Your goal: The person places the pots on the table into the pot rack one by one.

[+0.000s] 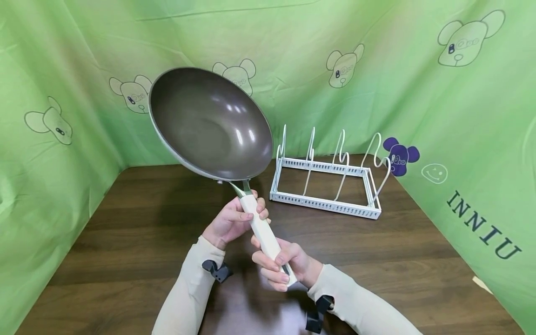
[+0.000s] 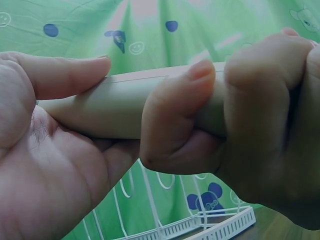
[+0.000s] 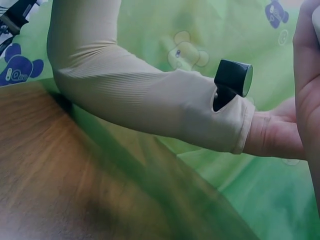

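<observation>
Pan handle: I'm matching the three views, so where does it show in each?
Head: handle at lower centre, gripped by both hands.
Left wrist: handle runs across the middle, fingers curled round it.
Right wrist: not in view.
Shared landmark: green cloth.

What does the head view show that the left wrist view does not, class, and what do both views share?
Only the head view shows the wok's dark bowl raised above the wooden table, both sleeves, and the whole white rack. Only the left wrist view shows, close up, the fingers curled round the cream handle. Both show the left hand and right hand gripping that handle, part of the rack, and the green cloth.
</observation>
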Demonstrator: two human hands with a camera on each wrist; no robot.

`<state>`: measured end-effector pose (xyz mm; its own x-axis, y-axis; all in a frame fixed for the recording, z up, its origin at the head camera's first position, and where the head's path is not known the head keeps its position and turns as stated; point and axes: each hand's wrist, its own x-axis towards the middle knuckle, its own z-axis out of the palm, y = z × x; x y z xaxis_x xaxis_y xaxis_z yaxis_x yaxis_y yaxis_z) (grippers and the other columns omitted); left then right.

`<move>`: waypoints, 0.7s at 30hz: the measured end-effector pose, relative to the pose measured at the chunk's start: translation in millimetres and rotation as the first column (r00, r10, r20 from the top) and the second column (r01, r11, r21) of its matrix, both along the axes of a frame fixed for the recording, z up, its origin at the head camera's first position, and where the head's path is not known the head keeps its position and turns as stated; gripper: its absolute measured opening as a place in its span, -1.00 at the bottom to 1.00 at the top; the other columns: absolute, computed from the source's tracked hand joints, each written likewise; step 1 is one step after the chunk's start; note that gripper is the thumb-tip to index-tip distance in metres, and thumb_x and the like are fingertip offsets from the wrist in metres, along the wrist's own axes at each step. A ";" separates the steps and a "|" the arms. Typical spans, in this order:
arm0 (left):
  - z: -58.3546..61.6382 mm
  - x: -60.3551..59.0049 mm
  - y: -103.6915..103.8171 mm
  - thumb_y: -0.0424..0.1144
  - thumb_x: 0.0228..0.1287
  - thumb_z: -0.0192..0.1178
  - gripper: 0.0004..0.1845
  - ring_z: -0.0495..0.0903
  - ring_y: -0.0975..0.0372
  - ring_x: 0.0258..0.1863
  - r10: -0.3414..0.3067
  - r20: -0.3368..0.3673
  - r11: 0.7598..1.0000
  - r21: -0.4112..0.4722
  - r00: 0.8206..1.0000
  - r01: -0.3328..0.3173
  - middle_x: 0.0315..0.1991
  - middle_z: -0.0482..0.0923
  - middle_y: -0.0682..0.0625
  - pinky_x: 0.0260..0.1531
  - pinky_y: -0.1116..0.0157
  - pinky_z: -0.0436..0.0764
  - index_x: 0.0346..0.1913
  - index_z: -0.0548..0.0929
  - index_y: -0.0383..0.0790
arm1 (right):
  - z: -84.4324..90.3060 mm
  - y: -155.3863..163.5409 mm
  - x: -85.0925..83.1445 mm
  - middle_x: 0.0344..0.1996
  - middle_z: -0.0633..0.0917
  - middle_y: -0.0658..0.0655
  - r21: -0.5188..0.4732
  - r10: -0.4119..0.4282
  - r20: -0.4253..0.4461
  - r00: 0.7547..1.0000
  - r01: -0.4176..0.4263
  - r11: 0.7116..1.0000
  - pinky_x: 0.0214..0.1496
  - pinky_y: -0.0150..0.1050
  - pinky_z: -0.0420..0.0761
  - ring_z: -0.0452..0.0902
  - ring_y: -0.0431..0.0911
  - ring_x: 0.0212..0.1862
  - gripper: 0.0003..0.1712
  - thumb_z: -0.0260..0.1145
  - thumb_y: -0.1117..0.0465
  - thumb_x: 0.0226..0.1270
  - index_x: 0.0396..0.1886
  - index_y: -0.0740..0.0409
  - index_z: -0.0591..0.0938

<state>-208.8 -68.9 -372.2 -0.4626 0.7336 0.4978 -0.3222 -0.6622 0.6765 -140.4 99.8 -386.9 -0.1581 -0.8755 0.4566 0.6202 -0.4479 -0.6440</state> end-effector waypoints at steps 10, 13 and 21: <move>1.4 3.1 4.1 -0.46 0.30 0.21 -0.69 0.46 0.19 -0.18 0.030 -0.045 0.997 -0.066 0.999 -0.033 -0.22 0.48 0.04 0.09 0.21 0.48 -0.03 0.38 -0.12 | -5.0 3.0 1.6 -0.61 0.26 0.01 -0.021 0.026 -0.039 0.999 -0.026 0.999 -0.69 -0.34 0.42 0.22 -0.13 -0.74 -0.59 0.22 0.21 0.33 0.10 -0.11 0.30; 2.5 4.6 5.3 -0.48 0.28 0.22 -0.69 0.48 0.19 -0.19 0.051 -0.058 0.994 -0.094 0.997 -0.056 -0.22 0.51 0.04 0.09 0.21 0.49 -0.05 0.37 -0.13 | -7.0 3.2 2.7 -0.62 0.26 0.01 -0.030 0.040 -0.027 0.999 -0.040 0.999 -0.71 -0.34 0.40 0.19 -0.12 -0.77 -0.60 0.21 0.21 0.34 0.09 -0.11 0.30; 3.3 7.0 7.7 -0.50 0.25 0.21 -0.69 0.52 0.21 -0.21 0.098 -0.100 0.979 -0.169 0.990 -0.114 -0.25 0.51 0.04 0.06 0.22 0.53 -0.08 0.36 -0.16 | -14.9 4.5 5.9 -0.63 0.26 -0.01 -0.037 0.027 0.000 1.000 -0.027 0.999 -0.78 -0.33 0.32 0.15 -0.14 -0.81 -0.67 0.17 0.20 0.37 0.04 -0.09 0.30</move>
